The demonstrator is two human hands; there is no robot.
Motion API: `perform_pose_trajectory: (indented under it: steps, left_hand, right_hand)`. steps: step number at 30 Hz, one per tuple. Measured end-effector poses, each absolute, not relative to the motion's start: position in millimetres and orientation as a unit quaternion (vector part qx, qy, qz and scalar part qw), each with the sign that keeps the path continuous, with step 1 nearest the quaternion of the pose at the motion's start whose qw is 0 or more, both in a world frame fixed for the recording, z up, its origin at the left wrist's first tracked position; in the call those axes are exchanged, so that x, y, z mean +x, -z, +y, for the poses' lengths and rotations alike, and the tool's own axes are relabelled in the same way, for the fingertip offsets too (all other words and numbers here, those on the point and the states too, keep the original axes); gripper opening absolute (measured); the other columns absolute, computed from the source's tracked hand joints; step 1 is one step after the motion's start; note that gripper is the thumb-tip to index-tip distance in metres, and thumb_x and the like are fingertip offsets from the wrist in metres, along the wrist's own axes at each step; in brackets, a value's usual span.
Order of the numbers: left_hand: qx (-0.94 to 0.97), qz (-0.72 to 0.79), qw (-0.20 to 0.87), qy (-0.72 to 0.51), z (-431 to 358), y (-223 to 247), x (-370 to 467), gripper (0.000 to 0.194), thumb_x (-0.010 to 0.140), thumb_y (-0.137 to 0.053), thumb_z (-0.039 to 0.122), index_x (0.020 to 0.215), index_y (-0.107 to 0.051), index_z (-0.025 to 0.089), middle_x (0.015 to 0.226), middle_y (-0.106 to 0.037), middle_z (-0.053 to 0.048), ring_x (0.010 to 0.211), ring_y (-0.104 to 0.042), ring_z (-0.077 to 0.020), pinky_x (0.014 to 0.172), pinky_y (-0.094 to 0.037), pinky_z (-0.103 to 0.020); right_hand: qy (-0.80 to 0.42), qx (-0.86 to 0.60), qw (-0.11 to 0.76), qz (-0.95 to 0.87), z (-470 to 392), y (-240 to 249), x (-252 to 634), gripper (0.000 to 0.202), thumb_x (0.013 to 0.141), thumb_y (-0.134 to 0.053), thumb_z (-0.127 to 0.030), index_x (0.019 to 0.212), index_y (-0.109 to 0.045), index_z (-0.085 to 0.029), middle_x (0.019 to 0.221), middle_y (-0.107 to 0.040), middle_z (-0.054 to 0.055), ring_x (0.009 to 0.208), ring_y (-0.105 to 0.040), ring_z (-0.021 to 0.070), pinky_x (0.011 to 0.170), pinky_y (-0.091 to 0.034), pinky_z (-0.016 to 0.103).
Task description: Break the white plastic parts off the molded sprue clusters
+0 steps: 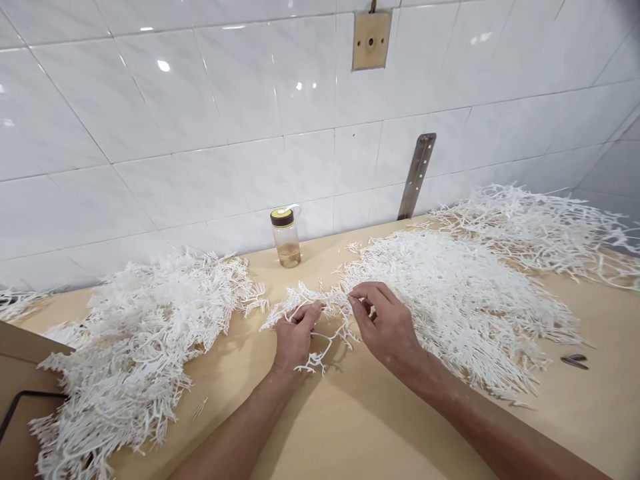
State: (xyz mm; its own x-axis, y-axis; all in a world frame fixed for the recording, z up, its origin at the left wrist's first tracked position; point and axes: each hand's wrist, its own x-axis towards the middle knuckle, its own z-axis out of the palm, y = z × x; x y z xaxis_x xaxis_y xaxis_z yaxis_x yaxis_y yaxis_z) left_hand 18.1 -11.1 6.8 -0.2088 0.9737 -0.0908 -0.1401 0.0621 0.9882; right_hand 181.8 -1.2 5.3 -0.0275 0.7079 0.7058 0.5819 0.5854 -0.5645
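Near the middle of the table, my left hand (295,337) is closed on a white branching plastic piece (327,343), whose thin forked twigs stick out to both sides and below. My right hand (384,323) is just right of it, thumb and index finger pinched together at the left edge of a big heap of white twigs (440,287); whatever lies between those fingertips is too small to make out. Another large heap of white branching pieces (160,327) spreads over the table's left side.
A clear bottle (287,243) with a dark and green lid stands by the tiled wall. A metal strip (417,177) leans there. More white branches (540,230) lie back right. Small dark clippers (575,361) rest at right, a brown box (30,393) at left.
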Motion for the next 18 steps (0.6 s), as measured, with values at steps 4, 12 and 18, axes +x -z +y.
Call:
perform_pose_trajectory:
  steps: [4,12,18]
  left_hand:
    - [0.375,0.534,0.494,-0.574,-12,-13,20,0.045,0.062,-0.08,0.054,0.076,-0.078,0.012,0.055,-0.044,0.004,0.056,-0.037,-0.0093,0.053,-0.031,-0.023]
    - [0.391,0.518,0.507,-0.567,-14,-10,22,0.041,0.063,-0.081,0.052,0.074,-0.077,0.013,0.058,-0.046,0.003,0.057,-0.039,-0.0097,0.054,-0.034,-0.023]
    - [0.406,0.468,0.544,-0.566,-15,-1,23,0.034,0.071,-0.077,0.046,0.078,-0.076,0.012,0.059,-0.047,0.001,0.059,-0.047,-0.0117,0.056,-0.039,-0.024]
  right_hand:
    - [-0.171,-0.444,0.516,-0.712,-14,-5,167,0.015,0.094,-0.052,-0.028,0.093,-0.063,-0.019,0.082,-0.067,0.005,0.066,-0.062,0.0148,0.055,-0.051,0.025]
    - [-0.251,-0.48,0.467,-0.699,-11,1,163,0.02,0.092,-0.055,-0.033,0.093,-0.07,-0.02,0.096,-0.072,0.007,0.082,-0.065,0.0197,0.07,-0.052,0.031]
    - [-0.268,-0.523,0.455,-0.669,-9,1,165,0.019,0.089,-0.056,-0.035,0.087,-0.066,-0.019,0.083,-0.07,0.005,0.073,-0.063,0.0184,0.065,-0.049,0.03]
